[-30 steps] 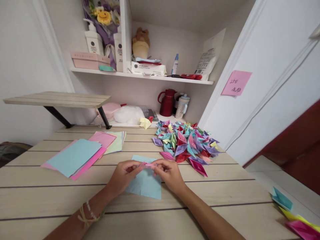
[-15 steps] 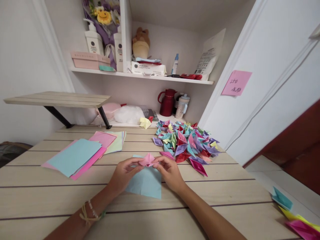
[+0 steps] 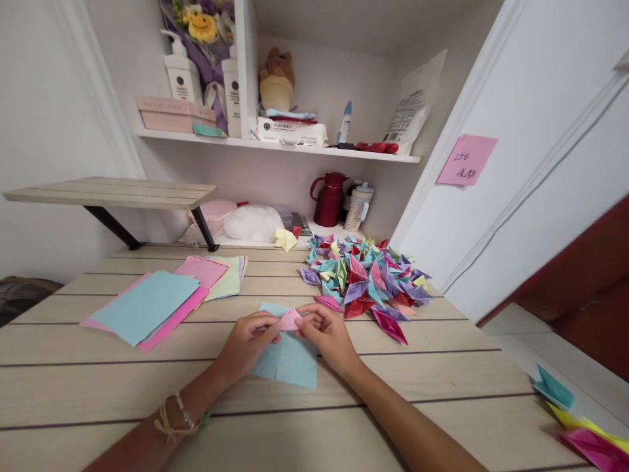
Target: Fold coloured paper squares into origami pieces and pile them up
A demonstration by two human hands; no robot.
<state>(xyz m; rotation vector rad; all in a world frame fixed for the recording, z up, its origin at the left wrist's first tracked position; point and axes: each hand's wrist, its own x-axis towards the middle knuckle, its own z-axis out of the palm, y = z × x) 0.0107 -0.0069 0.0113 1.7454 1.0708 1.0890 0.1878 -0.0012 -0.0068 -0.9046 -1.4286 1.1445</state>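
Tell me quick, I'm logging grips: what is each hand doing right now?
Left hand: closed, pinching the pink folded paper.
Right hand: closed, pinching the same paper from its other side.

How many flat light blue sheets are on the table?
2: blue top sheet on the left stack, and blue sheet under the left hand and right hand. More may hide in the stack.

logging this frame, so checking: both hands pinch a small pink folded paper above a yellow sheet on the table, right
Not quite. The head view shows the sheet is light blue, not yellow. The left hand and right hand do pinch the small pink folded paper above it, on the table.
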